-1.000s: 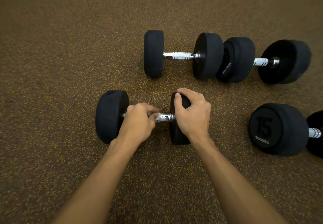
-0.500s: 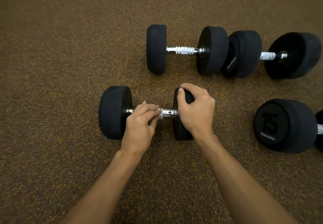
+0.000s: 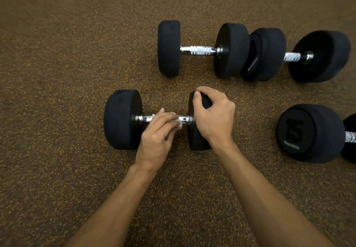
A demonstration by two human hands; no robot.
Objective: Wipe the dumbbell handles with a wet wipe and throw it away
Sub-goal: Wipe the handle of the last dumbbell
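Left fingers: the fingers [image 3: 165, 116] of the left hand [image 3: 156, 140] lie lightly bent across the bar. A white wipe [image 3: 178, 124] is pinched beneath them, and only a small corner of it shows past the fingertips.
Wipe: directly under the left fingertips, pressed onto the handle [image 3: 146, 118], nearer its right end.
Handle: shiny metal, bare to the left of the left fingers. A short stub shows between the wipe and the right fingers.
Right fingers: the fingers [image 3: 204, 93] of the right hand [image 3: 214, 120] are curled over the top edge of the right-hand weight and grip it. The thumb is on the side facing the handle.
Near dumbbell: the near dumbbell [image 3: 123, 119] lies on the floor with its bar running left to right under both hands. One black weight is just left of the left fingers, the other under the right palm.
Second dumbbell: the second dumbbell [image 3: 198, 50] lies beyond the fingers, parallel to the near one and well apart from both hands.
Third dumbbell: the third dumbbell [image 3: 292, 56] lies beyond and to the right of the right fingers. Its left weight is against, or just beside, the second one's right weight.
Dumbbell marked 15: the dumbbell marked 15 [image 3: 308, 133] is to the right of the right fingers and apart from them. Its numbered end faces the camera and its far end is cut off by the frame edge.
Floor: the floor [image 3: 57, 111] is brown with yellow flecks and lies under everything.
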